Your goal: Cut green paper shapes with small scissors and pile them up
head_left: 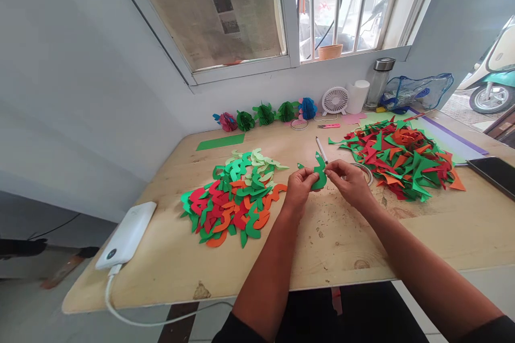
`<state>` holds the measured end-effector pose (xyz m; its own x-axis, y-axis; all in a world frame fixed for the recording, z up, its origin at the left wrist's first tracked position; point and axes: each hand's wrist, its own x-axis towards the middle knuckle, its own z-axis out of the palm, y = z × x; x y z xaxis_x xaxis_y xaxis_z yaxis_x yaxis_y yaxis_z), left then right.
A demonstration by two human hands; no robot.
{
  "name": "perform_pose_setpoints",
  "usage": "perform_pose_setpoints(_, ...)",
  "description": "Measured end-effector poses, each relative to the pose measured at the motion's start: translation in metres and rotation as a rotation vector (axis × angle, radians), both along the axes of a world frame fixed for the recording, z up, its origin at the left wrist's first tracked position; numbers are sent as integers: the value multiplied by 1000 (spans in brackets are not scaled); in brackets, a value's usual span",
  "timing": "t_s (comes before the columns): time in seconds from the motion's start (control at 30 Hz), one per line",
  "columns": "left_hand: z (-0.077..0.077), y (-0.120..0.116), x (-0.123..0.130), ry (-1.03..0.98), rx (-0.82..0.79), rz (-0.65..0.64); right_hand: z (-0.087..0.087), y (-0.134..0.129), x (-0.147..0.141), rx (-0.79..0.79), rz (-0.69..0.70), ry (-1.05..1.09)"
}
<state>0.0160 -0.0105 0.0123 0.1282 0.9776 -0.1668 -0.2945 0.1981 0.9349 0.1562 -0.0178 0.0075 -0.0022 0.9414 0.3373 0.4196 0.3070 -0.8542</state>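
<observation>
My left hand pinches a curved green paper cutout between thumb and fingers, just above the table. At the cutout's right edge, the closed fingertips of my right hand grip it; whether something small is also between them I cannot make out. Small white spots show on the cutout's upper tips. A white pen lies right behind it. Beside my right hand is a roll of tape, partly covered by the hand. Left of my hands spreads a pile of curved red, orange and green cutouts.
Paper scraps are heaped at right, near a phone. Along the wall stand folded paper figures, a small fan and a glass bottle. Pink-handled snips lie behind. A white power bank sits at left, cable attached.
</observation>
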Motion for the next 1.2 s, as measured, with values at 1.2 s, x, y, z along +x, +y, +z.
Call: perform_pose_setpoints(1.2, -2, -2, 5, -44, 30, 62, 3, 0, -2, -190, 70, 320)
